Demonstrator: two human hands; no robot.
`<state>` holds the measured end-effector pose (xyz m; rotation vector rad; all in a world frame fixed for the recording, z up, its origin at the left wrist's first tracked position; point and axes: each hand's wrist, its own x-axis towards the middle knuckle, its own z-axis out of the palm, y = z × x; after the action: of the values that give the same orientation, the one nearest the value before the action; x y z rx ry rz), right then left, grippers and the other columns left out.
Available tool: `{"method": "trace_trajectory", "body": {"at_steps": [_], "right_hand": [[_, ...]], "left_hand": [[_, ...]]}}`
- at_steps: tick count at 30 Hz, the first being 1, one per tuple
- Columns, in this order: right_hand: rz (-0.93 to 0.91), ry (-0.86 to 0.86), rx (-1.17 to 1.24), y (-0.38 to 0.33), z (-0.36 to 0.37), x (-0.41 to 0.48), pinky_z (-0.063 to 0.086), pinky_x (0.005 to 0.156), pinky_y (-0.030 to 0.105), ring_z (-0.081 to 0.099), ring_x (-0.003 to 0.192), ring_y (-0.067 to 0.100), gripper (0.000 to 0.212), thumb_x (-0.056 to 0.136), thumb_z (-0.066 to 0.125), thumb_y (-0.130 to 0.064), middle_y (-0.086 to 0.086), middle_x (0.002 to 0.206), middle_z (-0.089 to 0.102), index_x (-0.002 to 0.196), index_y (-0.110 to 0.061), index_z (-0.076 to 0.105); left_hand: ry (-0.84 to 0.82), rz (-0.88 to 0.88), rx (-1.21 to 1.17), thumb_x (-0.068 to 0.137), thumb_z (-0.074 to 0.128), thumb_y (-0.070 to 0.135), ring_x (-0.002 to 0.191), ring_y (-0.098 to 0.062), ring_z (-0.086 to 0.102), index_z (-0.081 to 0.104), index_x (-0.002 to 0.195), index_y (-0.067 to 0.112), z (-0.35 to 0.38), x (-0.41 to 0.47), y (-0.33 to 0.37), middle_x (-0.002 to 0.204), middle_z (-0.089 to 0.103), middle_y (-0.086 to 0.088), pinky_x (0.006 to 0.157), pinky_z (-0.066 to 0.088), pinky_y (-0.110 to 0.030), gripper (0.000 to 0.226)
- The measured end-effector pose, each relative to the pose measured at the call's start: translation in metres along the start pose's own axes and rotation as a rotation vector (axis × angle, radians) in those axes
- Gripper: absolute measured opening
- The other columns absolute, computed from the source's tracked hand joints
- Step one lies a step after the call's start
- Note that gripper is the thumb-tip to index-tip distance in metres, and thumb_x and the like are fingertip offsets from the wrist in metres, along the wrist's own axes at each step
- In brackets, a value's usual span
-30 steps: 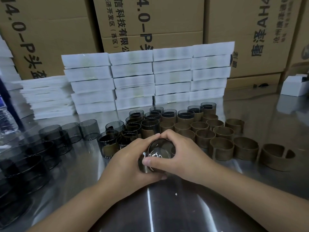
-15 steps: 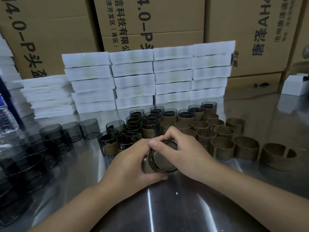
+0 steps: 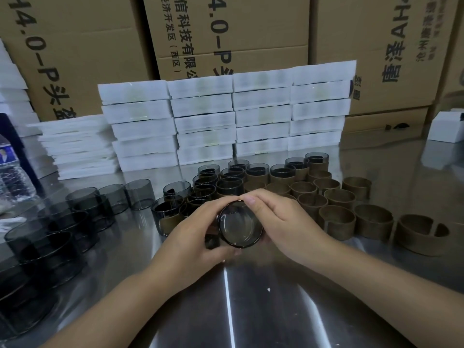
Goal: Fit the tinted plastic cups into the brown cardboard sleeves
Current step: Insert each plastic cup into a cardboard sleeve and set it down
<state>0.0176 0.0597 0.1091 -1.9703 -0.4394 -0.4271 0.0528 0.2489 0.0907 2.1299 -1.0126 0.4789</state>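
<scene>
Both hands hold one tinted plastic cup [image 3: 240, 224] just above the steel table, its round end turned toward me. My left hand [image 3: 193, 234] wraps its left side, where a bit of brown sleeve [image 3: 212, 241] shows under the fingers. My right hand [image 3: 281, 222] curls over the top and right side. Behind the hands stand several cups in brown sleeves [image 3: 282, 173]. Several empty brown sleeves [image 3: 337, 221] stand to the right. Bare tinted cups [image 3: 82, 209] lie and stand at the left.
Stacks of white flat boxes [image 3: 226, 116] line the back of the steel table [image 3: 251, 310], with big cardboard cartons [image 3: 226, 33] behind them. A water bottle [image 3: 12, 172] stands at the far left and a small white box [image 3: 445, 126] at the far right.
The cup has turned in my hands and sits a little higher and more to the right. My right fingers have shifted over its top rim. The rest has not moved.
</scene>
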Motion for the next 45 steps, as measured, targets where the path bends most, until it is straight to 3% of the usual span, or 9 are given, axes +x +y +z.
{"method": "trace_trajectory", "body": {"at_steps": [7,12,18,23,28,32,35,39,45], "right_hand": [[-0.085,-0.025,0.060,-0.0041,0.0003,0.0000,0.049,0.057,0.015,0.064,0.061,0.005,0.029,0.097,0.041,-0.030,-0.020,0.092,0.069,0.096,-0.050,0.063],[-0.090,-0.064,0.114,-0.0034,0.0002,0.0008,0.046,0.060,0.013,0.060,0.058,0.002,0.029,0.092,0.040,-0.031,-0.007,0.082,0.069,0.102,-0.050,0.059],[-0.094,-0.135,0.131,-0.0037,-0.0045,0.0000,0.049,0.064,0.014,0.058,0.064,-0.001,0.037,0.100,0.041,-0.017,-0.030,0.087,0.063,0.111,-0.050,0.053],[-0.067,-0.167,0.153,-0.0040,-0.0032,0.0002,0.048,0.069,0.016,0.057,0.072,-0.001,0.036,0.090,0.043,-0.028,-0.009,0.108,0.063,0.119,-0.049,0.050],[-0.042,-0.213,0.101,-0.0005,-0.0041,0.0013,0.049,0.081,0.023,0.056,0.083,0.001,0.045,0.086,0.045,-0.034,-0.002,0.117,0.063,0.126,-0.053,0.043],[-0.046,-0.218,0.084,-0.0009,-0.0037,0.0014,0.049,0.081,0.023,0.054,0.080,0.004,0.045,0.084,0.048,-0.035,-0.010,0.104,0.062,0.122,-0.059,0.040],[-0.029,-0.219,0.050,-0.0013,-0.0050,0.0007,0.047,0.084,0.029,0.056,0.080,0.016,0.046,0.082,0.050,-0.038,0.000,0.094,0.061,0.120,-0.061,0.039],[-0.025,-0.219,0.017,-0.0036,-0.0063,-0.0018,0.040,0.065,0.014,0.049,0.063,0.001,0.050,0.080,0.054,-0.039,-0.007,0.078,0.053,0.120,-0.064,0.037],[-0.003,-0.204,-0.017,-0.0030,-0.0035,-0.0024,0.042,0.067,0.014,0.052,0.065,-0.006,0.055,0.080,0.064,-0.039,-0.020,0.079,0.058,0.129,-0.052,0.042]], "left_hand": [[0.044,-0.005,-0.047,0.066,0.085,0.012,0.116,0.010,0.053,0.044,0.124,0.061,-0.0011,0.0019,-0.0004,0.123,0.055,0.034,0.091,0.037,-0.002,0.086],[0.067,-0.050,-0.092,0.064,0.081,0.024,0.112,0.009,0.057,0.041,0.121,0.066,0.0003,0.0018,-0.0025,0.118,0.058,0.035,0.092,0.044,-0.008,0.082],[0.077,-0.073,-0.091,0.064,0.081,0.029,0.111,0.007,0.058,0.039,0.120,0.067,0.0004,0.0017,-0.0048,0.118,0.059,0.034,0.094,0.045,-0.012,0.080],[0.078,-0.079,-0.098,0.061,0.079,0.043,0.109,0.010,0.058,0.037,0.119,0.069,-0.0007,0.0013,-0.0032,0.118,0.058,0.037,0.093,0.044,-0.010,0.076],[0.090,-0.077,-0.094,0.062,0.081,0.034,0.110,0.011,0.057,0.038,0.118,0.071,0.0001,0.0020,-0.0041,0.118,0.058,0.038,0.094,0.043,-0.009,0.079],[0.088,-0.080,-0.107,0.061,0.082,0.035,0.107,0.009,0.060,0.039,0.119,0.068,0.0004,0.0012,-0.0048,0.118,0.059,0.035,0.093,0.046,-0.012,0.079],[0.082,-0.088,-0.125,0.059,0.079,0.045,0.107,0.008,0.061,0.040,0.121,0.065,0.0013,0.0020,-0.0043,0.118,0.060,0.034,0.093,0.047,-0.014,0.076],[0.080,-0.084,-0.132,0.060,0.076,0.048,0.106,0.007,0.062,0.040,0.122,0.064,0.0013,0.0018,-0.0041,0.118,0.060,0.033,0.093,0.047,-0.014,0.074],[0.092,-0.076,-0.056,0.058,0.083,0.037,0.095,0.007,0.066,0.045,0.120,0.064,-0.0014,0.0008,-0.0036,0.110,0.064,0.032,0.085,0.049,-0.011,0.078]]}}
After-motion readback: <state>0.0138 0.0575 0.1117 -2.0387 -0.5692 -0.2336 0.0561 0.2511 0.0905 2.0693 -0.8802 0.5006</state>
